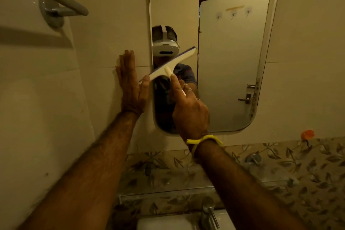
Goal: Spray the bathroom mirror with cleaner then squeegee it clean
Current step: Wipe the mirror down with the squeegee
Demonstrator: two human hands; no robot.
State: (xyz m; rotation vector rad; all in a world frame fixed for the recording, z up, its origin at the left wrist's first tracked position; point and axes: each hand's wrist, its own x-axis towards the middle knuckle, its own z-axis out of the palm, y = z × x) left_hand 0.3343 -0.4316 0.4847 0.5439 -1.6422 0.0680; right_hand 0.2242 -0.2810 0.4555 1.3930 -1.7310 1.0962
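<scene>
A tall mirror (227,65) with rounded corners hangs on the wall ahead. My right hand (188,112) grips the handle of a cream squeegee (173,65), whose dark-edged blade slants across the mirror's left side, upper end to the right. My left hand (130,84) lies flat on the wall tile just left of the mirror's edge, fingers up and together, thumb close to the blade's lower end. No spray bottle is in view. The mirror reflects a person in a headset and a door.
A towel rail (56,0) juts from the wall at upper left. Below the mirror runs a glass shelf (186,192) over leaf-patterned tiles, with a tap (209,213) and white basin (168,222) at the bottom. An orange cap (307,134) sits at the right.
</scene>
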